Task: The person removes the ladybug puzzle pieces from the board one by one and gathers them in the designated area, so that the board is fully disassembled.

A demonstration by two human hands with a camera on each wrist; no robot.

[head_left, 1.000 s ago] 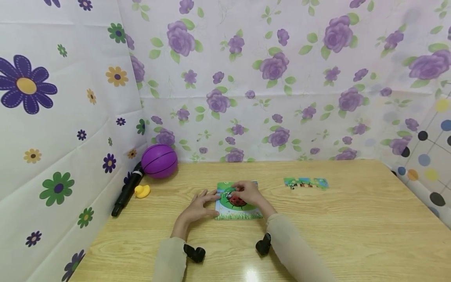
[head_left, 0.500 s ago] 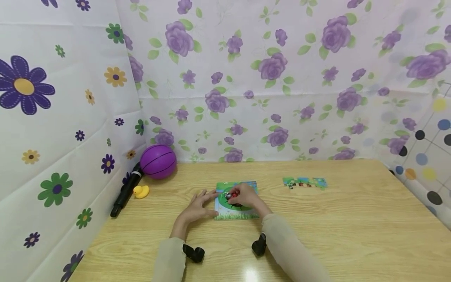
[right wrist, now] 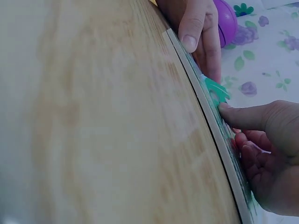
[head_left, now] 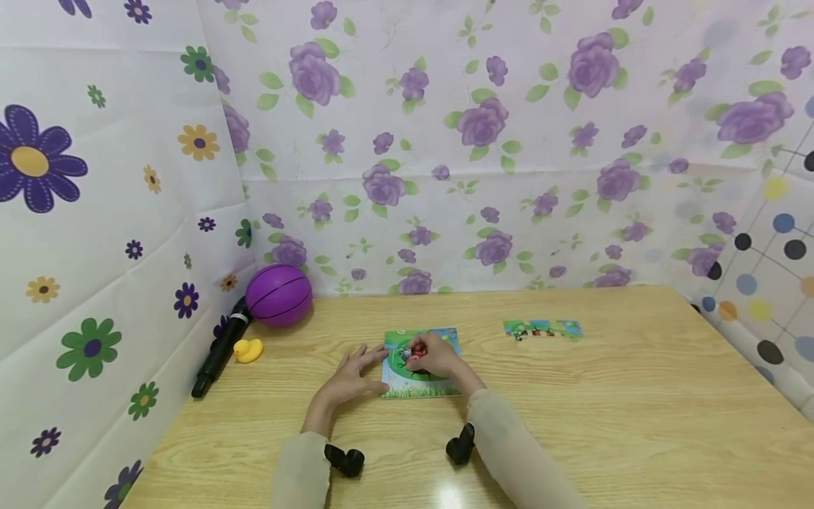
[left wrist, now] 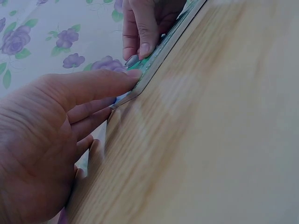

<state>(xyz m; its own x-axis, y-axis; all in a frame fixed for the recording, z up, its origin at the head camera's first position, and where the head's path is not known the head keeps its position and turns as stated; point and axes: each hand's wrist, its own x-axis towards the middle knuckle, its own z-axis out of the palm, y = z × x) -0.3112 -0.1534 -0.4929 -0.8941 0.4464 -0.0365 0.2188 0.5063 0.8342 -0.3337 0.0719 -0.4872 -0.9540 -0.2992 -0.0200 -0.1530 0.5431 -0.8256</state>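
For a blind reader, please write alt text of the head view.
A right hand pinches a piece at a puzzle board; the left hand touches its left edge. More pieces, a purple ball and a toy duck share the table.

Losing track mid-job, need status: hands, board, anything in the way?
Left hand at left edge of board. Right hand pinching green piece over board, covering part of it. Other pieces apart, to the right; nothing else blocking.
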